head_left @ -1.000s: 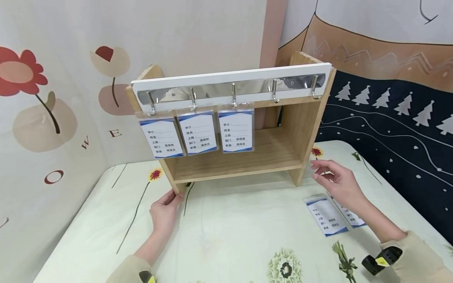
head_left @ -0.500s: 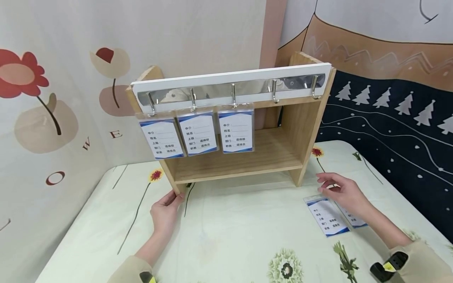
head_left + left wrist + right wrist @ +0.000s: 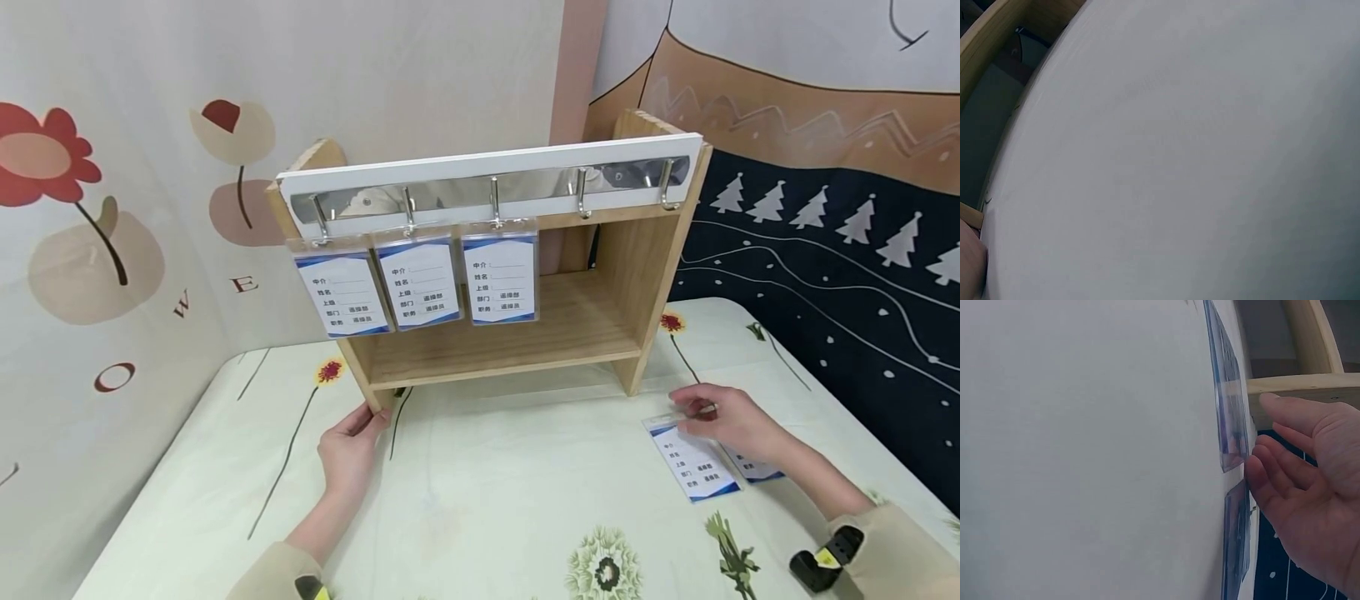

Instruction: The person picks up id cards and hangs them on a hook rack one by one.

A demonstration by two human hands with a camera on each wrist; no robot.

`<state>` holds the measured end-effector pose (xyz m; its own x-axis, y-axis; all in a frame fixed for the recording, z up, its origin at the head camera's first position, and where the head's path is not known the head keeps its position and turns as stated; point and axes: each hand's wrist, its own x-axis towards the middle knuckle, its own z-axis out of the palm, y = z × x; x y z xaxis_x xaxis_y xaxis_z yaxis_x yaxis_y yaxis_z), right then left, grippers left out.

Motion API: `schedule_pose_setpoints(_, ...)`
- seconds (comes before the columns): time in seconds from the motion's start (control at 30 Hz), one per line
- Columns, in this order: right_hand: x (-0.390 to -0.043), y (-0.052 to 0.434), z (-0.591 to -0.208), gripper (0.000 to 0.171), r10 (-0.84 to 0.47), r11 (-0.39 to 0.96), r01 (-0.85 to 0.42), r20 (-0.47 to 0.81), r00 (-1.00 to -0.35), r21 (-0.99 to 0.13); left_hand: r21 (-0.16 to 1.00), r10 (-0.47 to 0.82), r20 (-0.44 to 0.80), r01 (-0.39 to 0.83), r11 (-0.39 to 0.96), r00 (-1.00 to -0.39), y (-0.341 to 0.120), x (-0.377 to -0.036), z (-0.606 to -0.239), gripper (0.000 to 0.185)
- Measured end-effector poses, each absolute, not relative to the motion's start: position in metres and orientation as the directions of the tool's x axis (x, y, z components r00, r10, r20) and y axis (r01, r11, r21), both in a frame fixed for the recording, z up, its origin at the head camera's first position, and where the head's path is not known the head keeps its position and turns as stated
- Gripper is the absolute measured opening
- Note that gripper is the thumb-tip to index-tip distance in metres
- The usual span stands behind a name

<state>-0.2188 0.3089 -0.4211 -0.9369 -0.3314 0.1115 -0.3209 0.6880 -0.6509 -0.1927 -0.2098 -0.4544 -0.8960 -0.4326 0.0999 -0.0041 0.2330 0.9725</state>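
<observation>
Plastic badge [image 3: 693, 460] flat, lengthwise toward shelf [image 3: 495, 346]

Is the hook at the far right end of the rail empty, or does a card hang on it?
Empty: the rightmost hook is bare; cards hang only on the three left hooks.

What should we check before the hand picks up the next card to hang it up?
1. Card within reach: right hand rests at the top edge of the near card on the table. Ok.
2. Fingers pinching the card: they look straight. Not ok yet.
3. Free hook: fourth hook and fifth hook hang bare. Ok.
4. Shelf steadied: left hand touches its lower left corner. Ok.
5. Second card lies partly under the right hand; whether it will catch, cannot tell.
6. Card's hanging hole free: cannot tell.
</observation>
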Motion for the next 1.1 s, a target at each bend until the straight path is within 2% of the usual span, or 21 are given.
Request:
schedule_pose_setpoints(0.23, -0.222, 0.308, -0.419, 0.043, -0.361, 0.738, -0.307, 0.033, -0.932, -0.600, 0.970, -0.444, 0.108, -0.004, 0.245, -0.889, -0.210, -0.193, -0.455, 0.037)
schedule_pose_setpoints(0.6, -0.228, 0.302, -0.410, 0.043, -0.315, 0.804, -0.222, -0.078, -0.946, -0.551, 0.972, -0.431, 0.101, -0.002, 0.233, -0.897, -0.210, -0.192, -0.453, 0.038)
schedule_pose_setpoints(1.1, -0.230, 0.302, -0.410, 0.044, -0.304, 0.809, -0.200, -0.101, -0.947, -0.553, 0.974, -0.427, 0.097, -0.003, 0.228, -0.899, -0.211, -0.192, -0.454, 0.038)
